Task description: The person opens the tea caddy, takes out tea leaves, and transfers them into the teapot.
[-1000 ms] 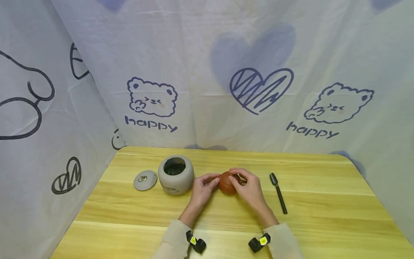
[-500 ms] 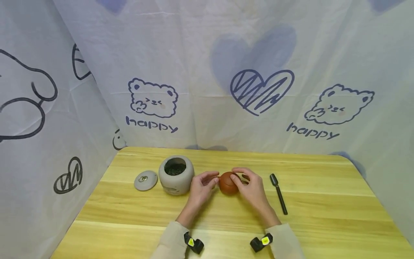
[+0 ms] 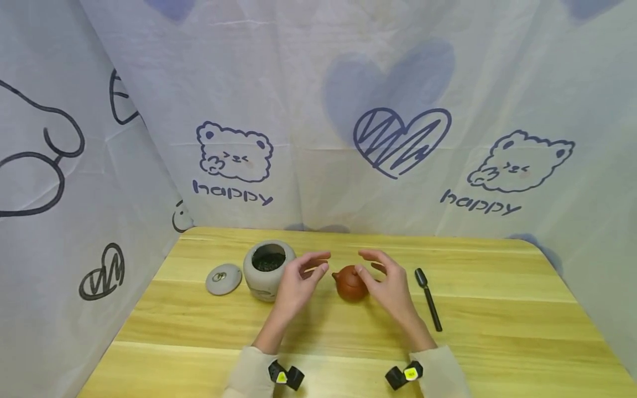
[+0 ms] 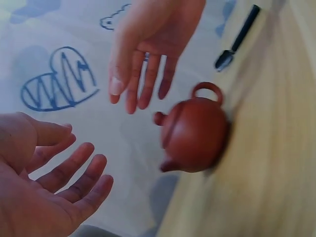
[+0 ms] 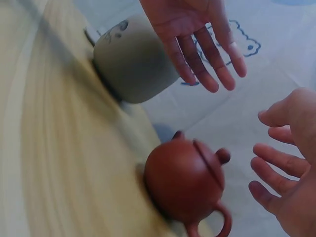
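A small reddish-brown clay teapot (image 3: 350,285) stands upright on the table, its lid on and its spout toward the left. Both wrist views show the teapot (image 4: 195,136) apart from the fingers. My left hand (image 3: 297,284) hovers left of the spout, fingers spread and holding nothing. To the teapot's right and above it is my right hand (image 3: 390,284), its fingers loosely bent with nothing between them. In the right wrist view the teapot's knob and handle are free of the right hand (image 5: 291,163).
Left of the hands stands a round grey jar (image 3: 264,282) with dark leaves inside, partly behind the left hand. Its grey lid (image 3: 224,279) lies farther left. A dark scoop (image 3: 428,299) lies on the right of the wooden table (image 3: 497,309). Printed cloth (image 3: 318,182) hangs behind.
Both hands have let go of the teapot and lifted off it. The left hand has drawn away to the left, baring the spout; the teapot stays in place.
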The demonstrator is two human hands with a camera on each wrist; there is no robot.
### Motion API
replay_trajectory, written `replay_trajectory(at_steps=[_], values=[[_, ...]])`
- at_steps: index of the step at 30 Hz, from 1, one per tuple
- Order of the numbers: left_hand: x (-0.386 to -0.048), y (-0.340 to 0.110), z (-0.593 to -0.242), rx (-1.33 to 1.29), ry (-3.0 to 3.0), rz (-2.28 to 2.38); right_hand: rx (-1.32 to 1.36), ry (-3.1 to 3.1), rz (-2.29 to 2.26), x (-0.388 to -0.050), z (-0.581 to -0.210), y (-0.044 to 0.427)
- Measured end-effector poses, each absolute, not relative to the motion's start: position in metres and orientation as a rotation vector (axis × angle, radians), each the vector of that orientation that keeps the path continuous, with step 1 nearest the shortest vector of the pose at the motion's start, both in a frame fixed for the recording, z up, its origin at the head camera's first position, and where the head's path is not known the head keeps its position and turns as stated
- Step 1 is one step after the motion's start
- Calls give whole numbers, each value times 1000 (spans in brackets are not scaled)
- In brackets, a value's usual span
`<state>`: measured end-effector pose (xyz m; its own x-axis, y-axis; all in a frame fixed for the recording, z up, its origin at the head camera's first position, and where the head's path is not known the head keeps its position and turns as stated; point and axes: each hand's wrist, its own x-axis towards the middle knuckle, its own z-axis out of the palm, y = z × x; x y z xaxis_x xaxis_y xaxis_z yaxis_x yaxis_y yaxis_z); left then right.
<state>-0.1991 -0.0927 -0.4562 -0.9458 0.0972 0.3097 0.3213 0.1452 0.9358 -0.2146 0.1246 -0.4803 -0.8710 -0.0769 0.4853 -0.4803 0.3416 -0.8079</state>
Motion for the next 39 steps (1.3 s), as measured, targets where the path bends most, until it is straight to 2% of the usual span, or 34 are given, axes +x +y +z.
replay_trajectory(at_steps=[7, 16, 29, 39], values=[[-192, -105, -439, -507, -2185, -1853, 556, -2230, 1586, -212, -465, 116], [-182, -137, -423, -501, -2093, -1817, 572, -2237, 1714, -213, -460, 101], [-175, -201, -406, -267, -2089, -1690, 635, -2324, 1706, -218, -460, 73], [-181, -239, -414, -61, -2116, -1592, 634, -2364, 1811, -220, -474, 50]])
